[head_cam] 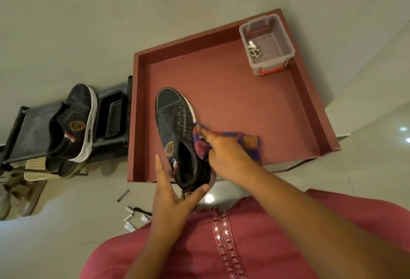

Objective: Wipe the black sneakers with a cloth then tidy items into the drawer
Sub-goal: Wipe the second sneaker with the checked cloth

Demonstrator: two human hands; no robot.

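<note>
Just beyond the left hand (pixel 170 192) cradling its heel, one black sneaker (pixel 179 136) meets the cloth (pixel 221 143) pinched in the right hand (pixel 224 154). Wiping looks underway; the second sneaker (pixel 75 123), far left, and the drawer (pixel 221 83) tidying remain.

text: none readable | sneaker (pixel 177 132) badge: too blurred | floor labels (pixel 35 164): illegible
</note>
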